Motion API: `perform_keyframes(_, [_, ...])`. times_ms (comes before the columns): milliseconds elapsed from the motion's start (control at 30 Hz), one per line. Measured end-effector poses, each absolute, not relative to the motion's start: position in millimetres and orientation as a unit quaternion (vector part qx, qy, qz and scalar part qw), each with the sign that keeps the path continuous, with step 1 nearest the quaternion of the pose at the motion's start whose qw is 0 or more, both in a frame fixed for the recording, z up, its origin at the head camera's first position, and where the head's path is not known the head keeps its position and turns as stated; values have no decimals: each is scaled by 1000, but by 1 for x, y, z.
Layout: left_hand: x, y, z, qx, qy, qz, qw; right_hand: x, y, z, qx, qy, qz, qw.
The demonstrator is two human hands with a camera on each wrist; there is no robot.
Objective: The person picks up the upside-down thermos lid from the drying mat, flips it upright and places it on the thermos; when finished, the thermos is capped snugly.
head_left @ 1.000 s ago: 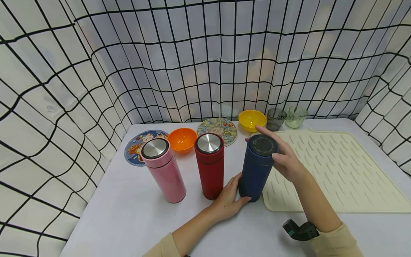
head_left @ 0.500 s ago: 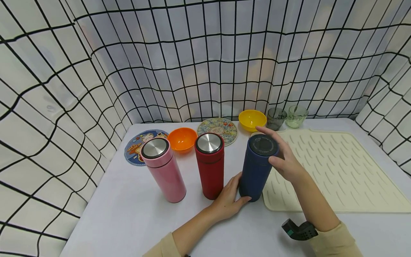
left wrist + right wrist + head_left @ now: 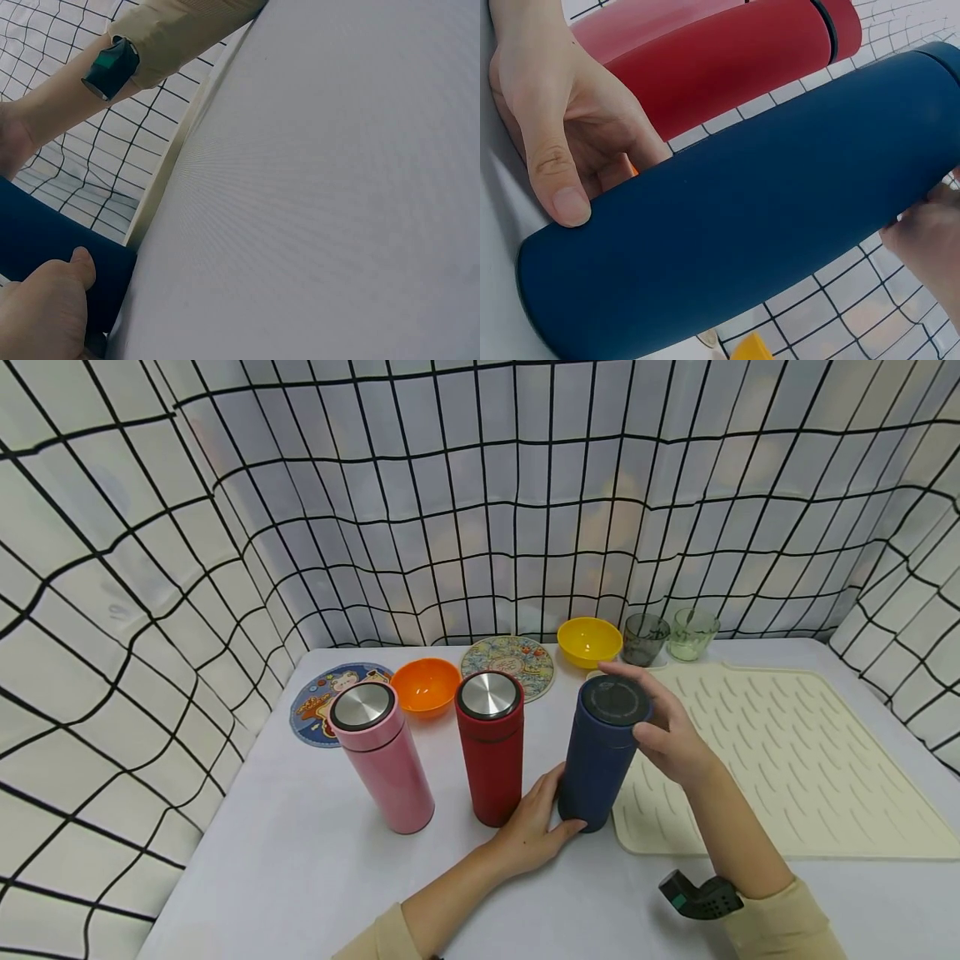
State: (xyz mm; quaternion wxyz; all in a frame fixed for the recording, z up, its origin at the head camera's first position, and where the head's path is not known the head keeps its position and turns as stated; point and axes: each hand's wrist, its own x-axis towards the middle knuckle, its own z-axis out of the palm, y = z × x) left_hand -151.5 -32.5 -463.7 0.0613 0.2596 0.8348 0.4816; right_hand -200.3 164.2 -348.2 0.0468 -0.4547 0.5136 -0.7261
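Observation:
A dark blue vacuum flask [image 3: 600,764] stands on the white table, its dark round top facing up. Low down, my left hand [image 3: 531,831] holds its base, with the thumb across the near side. My right hand [image 3: 678,739] grips the upper part from the right, the thumb in front and the other fingers partly hidden behind. In the right wrist view, the left hand [image 3: 562,112] curves round the lower end of the flask [image 3: 742,202]. A red flask [image 3: 491,760] is just left of the blue one, close to my left fingers. Further left stands a pink flask [image 3: 390,768].
Behind the flasks are an orange bowl [image 3: 426,687], a yellow bowl [image 3: 589,642], two glass cups [image 3: 693,633] and two round patterned mats [image 3: 315,706]. A cream ribbed mat [image 3: 795,760] covers the right side. Black netting [image 3: 525,502] encloses the back and sides.
My right thumb has shifted a little across the top of the blue flask, and the raised forefinger has come down slightly. The left hand keeps its place at the base.

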Motion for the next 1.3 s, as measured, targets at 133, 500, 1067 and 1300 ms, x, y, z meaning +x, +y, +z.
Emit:
perform_keyframes(133, [-151, -33, -464, 262, 837, 477, 56, -200, 164, -350, -432, 544, -719, 21])
perform_keyframes(500, [-151, -33, -464, 257, 840, 474, 64, -200, 164, -348, -456, 508, -723, 100])
perform_keyframes(1067, [-151, -33, -463, 259, 838, 475, 63, -199, 162, -348, -446, 524, -724, 50])
perform_keyframes(1300, [-151, -33, -462, 256, 840, 475, 63, -199, 162, -347, -452, 513, -725, 80])
